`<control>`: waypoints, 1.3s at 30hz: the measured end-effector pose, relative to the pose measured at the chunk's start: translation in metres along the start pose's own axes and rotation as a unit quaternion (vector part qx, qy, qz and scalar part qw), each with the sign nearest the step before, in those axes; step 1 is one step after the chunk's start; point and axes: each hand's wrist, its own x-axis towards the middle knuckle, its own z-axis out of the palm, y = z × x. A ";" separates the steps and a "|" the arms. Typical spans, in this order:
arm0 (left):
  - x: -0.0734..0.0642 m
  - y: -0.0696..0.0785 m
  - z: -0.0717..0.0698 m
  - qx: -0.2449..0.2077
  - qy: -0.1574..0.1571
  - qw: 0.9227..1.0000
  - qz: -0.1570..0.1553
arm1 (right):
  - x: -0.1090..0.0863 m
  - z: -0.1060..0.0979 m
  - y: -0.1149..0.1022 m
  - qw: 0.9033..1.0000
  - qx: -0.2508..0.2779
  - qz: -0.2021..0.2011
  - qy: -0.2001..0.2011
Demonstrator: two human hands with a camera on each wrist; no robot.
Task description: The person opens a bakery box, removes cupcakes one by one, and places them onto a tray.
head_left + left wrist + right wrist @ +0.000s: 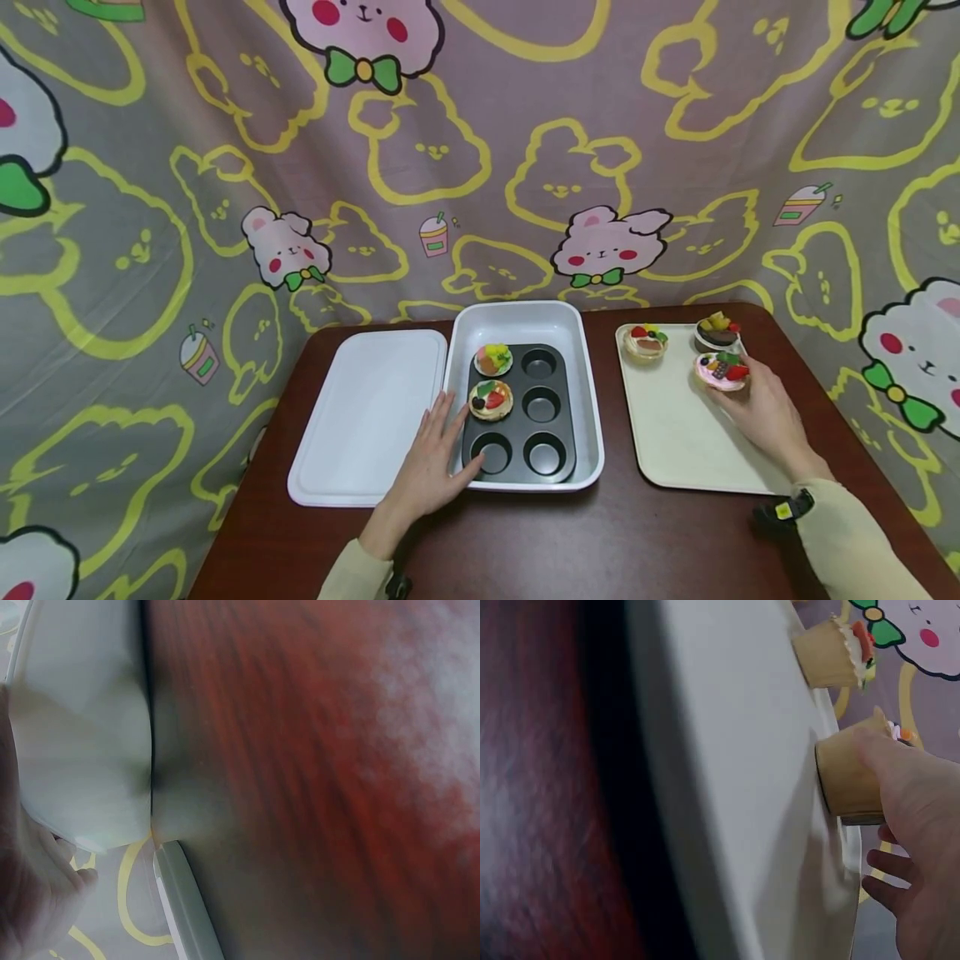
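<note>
My right hand (767, 412) grips a toy cupcake (717, 373) with pink cream and fruit on top, over the right part of a cream tray (678, 442). In the right wrist view the thumb lies along the tan cup (847, 776) of this cupcake. My left hand (427, 467), fingers spread and fairly straight, rests at the left edge of a white pan (591, 400). Inside the pan sits a dark muffin tin (517, 425) with six-cup layout, its thumb-side near the front left cup. Two fruit-topped cupcakes, one yellow and pink (492, 360), one cream (491, 401), fill its left cups.
A cream-topped cupcake (645, 343) stands at the cream tray's back left corner, a chocolate one (717, 332) at its back right. Left of the pan lies a flat white lid (367, 408). A patterned curtain (480, 167) hangs behind the brown table (585, 546).
</note>
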 end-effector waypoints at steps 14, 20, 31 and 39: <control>0.000 -0.001 0.000 0.002 0.002 1.000 -0.003 | 0.010 0.000 -0.057 0.951 -0.077 -0.265 0.137; -0.001 0.000 -0.001 -0.003 0.000 1.000 -0.001 | 0.018 0.015 -0.126 0.947 -0.061 -0.312 0.053; 0.001 0.001 0.001 -0.003 0.000 1.000 -0.004 | 0.042 0.051 -0.221 0.940 -0.070 -0.284 -0.178; 0.001 0.000 0.001 0.006 -0.004 1.000 -0.010 | 0.063 0.073 -0.259 0.927 -0.074 -0.270 -0.251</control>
